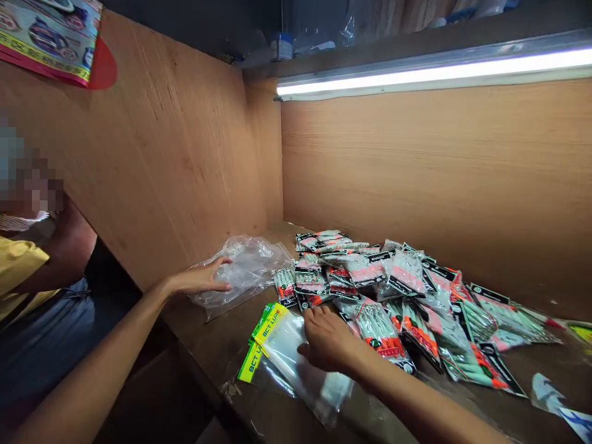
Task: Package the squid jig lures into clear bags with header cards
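My left hand (pixel 200 279) is by a crumpled clear plastic bag (pixel 252 262), fingers and thumb spread apart. The thumb and fingertips overlap the bag's near side; no firm grip shows. My right hand (pixel 329 339) lies over a stack of flat clear packaging bags (pixel 296 351) with green and yellow "BCT LURE" headers. Its fingers bend down between that stack and the packets behind it, with the thumb held apart; the fingertips are partly hidden. Beyond it spreads a heap of packaged fishing lures (pixel 377 330), pale green and orange-red in clear bags with black labels.
The dark tabletop (pixel 208 345) ends at a front left edge. Wooden panels (pixel 430 172) stand behind and at the left. A lit tube lamp (pixel 435 71) runs under a shelf. Another person in a yellow top (pixel 21 265) sits beyond the left panel.
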`<state>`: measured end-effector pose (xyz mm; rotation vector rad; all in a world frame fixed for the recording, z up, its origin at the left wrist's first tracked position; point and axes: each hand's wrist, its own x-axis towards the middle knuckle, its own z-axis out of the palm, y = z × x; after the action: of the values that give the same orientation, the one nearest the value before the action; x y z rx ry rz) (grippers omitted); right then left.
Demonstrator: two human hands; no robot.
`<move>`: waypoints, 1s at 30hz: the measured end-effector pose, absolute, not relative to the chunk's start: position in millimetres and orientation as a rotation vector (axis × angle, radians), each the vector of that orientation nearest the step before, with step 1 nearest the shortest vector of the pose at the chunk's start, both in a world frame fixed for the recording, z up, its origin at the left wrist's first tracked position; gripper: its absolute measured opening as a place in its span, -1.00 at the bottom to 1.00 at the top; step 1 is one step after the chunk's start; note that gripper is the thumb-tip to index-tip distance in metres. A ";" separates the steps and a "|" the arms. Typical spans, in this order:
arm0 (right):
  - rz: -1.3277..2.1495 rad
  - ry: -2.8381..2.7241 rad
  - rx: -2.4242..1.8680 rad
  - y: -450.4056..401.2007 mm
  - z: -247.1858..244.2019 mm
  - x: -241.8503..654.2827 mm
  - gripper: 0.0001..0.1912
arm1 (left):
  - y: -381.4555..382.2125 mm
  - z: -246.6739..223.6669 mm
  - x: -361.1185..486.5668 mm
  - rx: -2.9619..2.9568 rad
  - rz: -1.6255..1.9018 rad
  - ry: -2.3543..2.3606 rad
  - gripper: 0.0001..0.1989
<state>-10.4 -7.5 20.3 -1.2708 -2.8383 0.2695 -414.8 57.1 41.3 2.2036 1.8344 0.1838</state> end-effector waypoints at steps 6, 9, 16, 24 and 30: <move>0.389 -2.946 -1.344 12.0 4.3 -33.9 -0.22 | 22.1 9.3 -405.8 2.156 0.212 1.770 -0.08; 0.405 -2.961 -1.321 13.9 0.6 -32.0 -0.18 | 12.0 -18.6 -406.6 2.157 0.291 1.817 -0.15; 0.486 -2.945 -1.359 19.0 -6.7 -35.1 -0.14 | 5.3 -50.9 -400.3 2.322 0.376 1.996 -0.22; 0.551 -2.883 -1.432 15.6 -6.5 -33.1 -0.21 | 2.6 -49.4 -398.3 2.362 0.393 2.006 -0.25; 0.612 -2.742 -1.394 -20.9 5.5 -29.5 -0.92 | 6.5 -55.7 -404.9 2.403 0.491 2.010 -0.29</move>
<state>-29.5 -20.9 5.5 -1.3936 -2.7417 0.6117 -404.9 6.5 -55.7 2.4033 2.0101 0.4907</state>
